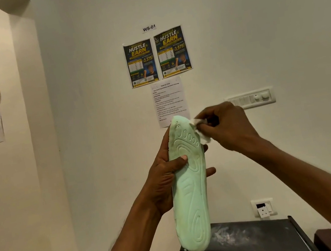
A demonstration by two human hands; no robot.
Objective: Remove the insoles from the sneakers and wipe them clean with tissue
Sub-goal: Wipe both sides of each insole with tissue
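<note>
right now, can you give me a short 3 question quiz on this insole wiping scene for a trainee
1. True or false: the left hand grips the mint-green insole with its thumb across the patterned face.
2. The right hand pinches the white tissue against which part of the insole? A) its upper end B) its lower end C) its middle
3. Fill in: the wall label above the two posters reads ___.
Key: 1 true; 2 A; 3 WS-01.
</note>
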